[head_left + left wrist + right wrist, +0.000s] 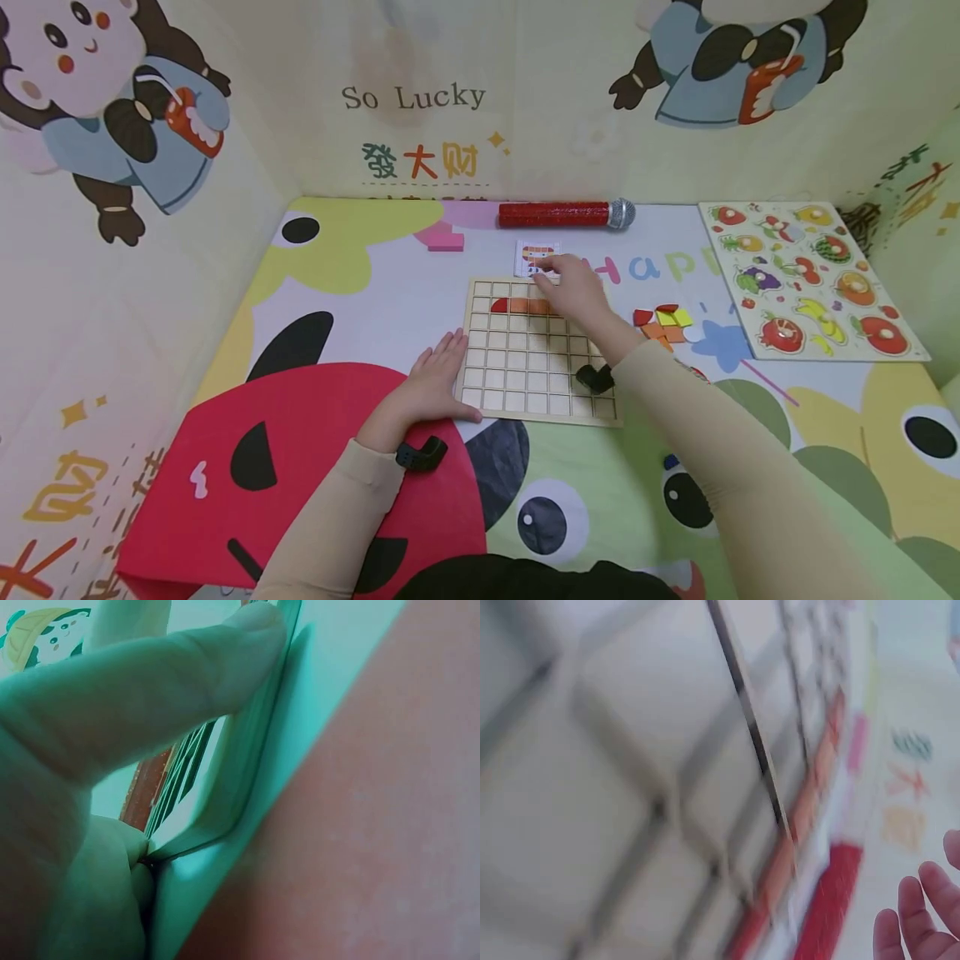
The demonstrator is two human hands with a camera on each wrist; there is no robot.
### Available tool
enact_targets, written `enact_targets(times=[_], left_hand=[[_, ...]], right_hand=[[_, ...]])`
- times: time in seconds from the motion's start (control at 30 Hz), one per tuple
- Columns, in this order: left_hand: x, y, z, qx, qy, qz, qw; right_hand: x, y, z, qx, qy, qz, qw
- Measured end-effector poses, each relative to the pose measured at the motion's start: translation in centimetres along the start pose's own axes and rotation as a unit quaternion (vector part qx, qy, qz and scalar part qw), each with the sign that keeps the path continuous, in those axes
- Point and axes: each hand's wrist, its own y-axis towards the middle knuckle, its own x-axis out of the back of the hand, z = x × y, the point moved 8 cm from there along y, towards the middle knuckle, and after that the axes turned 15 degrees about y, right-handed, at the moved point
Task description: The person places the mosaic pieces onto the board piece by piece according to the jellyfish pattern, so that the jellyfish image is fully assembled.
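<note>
A wooden grid board (551,419) lies flat on the table. My left hand (435,379) rests against its left edge, fingers spread along the side and thumb near the lower corner. In the left wrist view the thumb (172,690) lies along the board's thick edge. One upper row holds red and orange squares (528,306), its right end hidden in the head view by my right hand (573,292). This hand reaches over the board's top edge, fingertips at the lower right of a small picture card (534,250). Loose fingers (911,915) show in the right wrist view.
Red, yellow and orange pieces (663,331) lie loose right of the board. A red microphone (555,215) lies behind the card, with a pink block (446,242) to its left. A fruit puzzle board (787,283) lies at the right. Printed fabric walls surround the table.
</note>
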Motion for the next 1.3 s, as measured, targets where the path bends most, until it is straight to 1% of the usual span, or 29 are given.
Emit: enact_targets(times=[0.07, 0.17, 0.2, 0.27, 0.37, 0.47, 0.57, 0.73, 0.97, 1.17, 1.3], left_hand=[[0.0, 0.1, 0.0, 0.001, -0.001, -0.001, 1.0], [0.0, 0.1, 0.0, 0.003, -0.001, -0.003, 1.0], [0.0, 0.2, 0.0, 0.004, -0.001, -0.003, 1.0], [0.0, 0.2, 0.0, 0.004, 0.002, -0.001, 1.0], [0.0, 0.1, -0.1, 0.004, 0.012, 0.002, 0.9999], [-0.1, 0.2, -0.3, 0.004, 0.029, 0.005, 0.9996], [-0.1, 0.2, -0.4, 0.004, 0.043, 0.008, 0.999], [-0.1, 0.0, -0.6, 0.002, 0.045, 0.015, 0.9989], [0.1, -0.1, -0.6, -0.001, 0.048, 0.014, 0.9988], [0.2, -0.1, -0.6, -0.003, 0.037, 0.008, 0.9993], [0.1, 0.0, -0.6, -0.001, 0.037, 0.001, 0.9993]], right_hand=[[2.6, -0.4, -1.1, -0.014, 0.032, -0.027, 0.999], [6.5, -1.4, -3.5, -0.044, 0.063, -0.063, 0.995], [7.7, -2.0, -4.5, -0.062, 0.072, -0.072, 0.993], [9.8, -3.2, -6.3, -0.084, 0.085, -0.09, 0.989], [12.3, -5.2, -8.5, -0.111, 0.092, -0.106, 0.984], [13.7, -6.8, -10.1, -0.127, 0.082, -0.107, 0.983], [14.0, -7.8, -11.2, -0.131, 0.063, -0.086, 0.986], [13.3, -8.5, -12.6, -0.138, 0.046, -0.037, 0.989], [12.6, -8.4, -13.5, -0.139, 0.033, -0.014, 0.99], [11.8, -8.5, -13.9, -0.139, 0.044, 0.007, 0.989], [11.5, -8.5, -14.0, -0.139, 0.046, 0.013, 0.989]])
